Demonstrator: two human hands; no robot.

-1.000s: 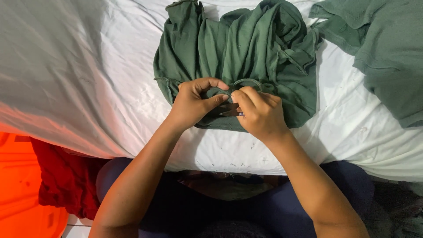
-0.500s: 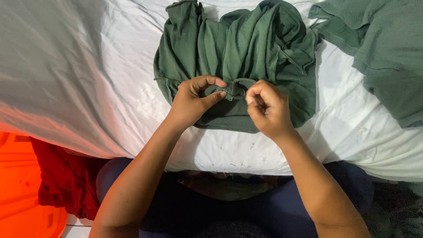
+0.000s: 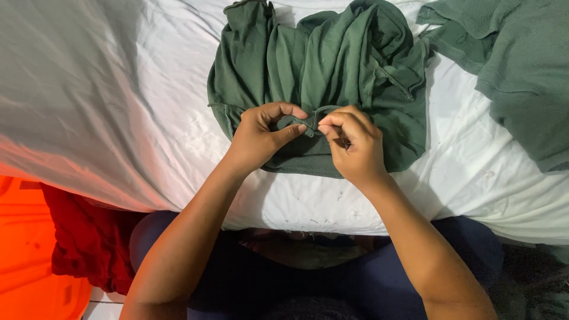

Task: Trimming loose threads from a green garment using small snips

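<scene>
Right hand point(image 3: 354, 148) back beside left hand point(image 3: 261, 133), both grips pinching green garment point(image 3: 332, 71) hem between them.

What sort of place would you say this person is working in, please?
Most likely a bedroom at home. The white sheet looks like a bed cover, green garments lie on it, one bunched green garment under the left hand and right hand, and red cloth sits below the edge.

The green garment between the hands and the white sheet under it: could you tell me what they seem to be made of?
Green garment: seemingly a soft knit fabric, matte, falling in loose folds with stitched hems; both hands pinch a thin strip of it. White sheet: apparently smooth woven cloth with a faint sheen and fine creases.
</scene>
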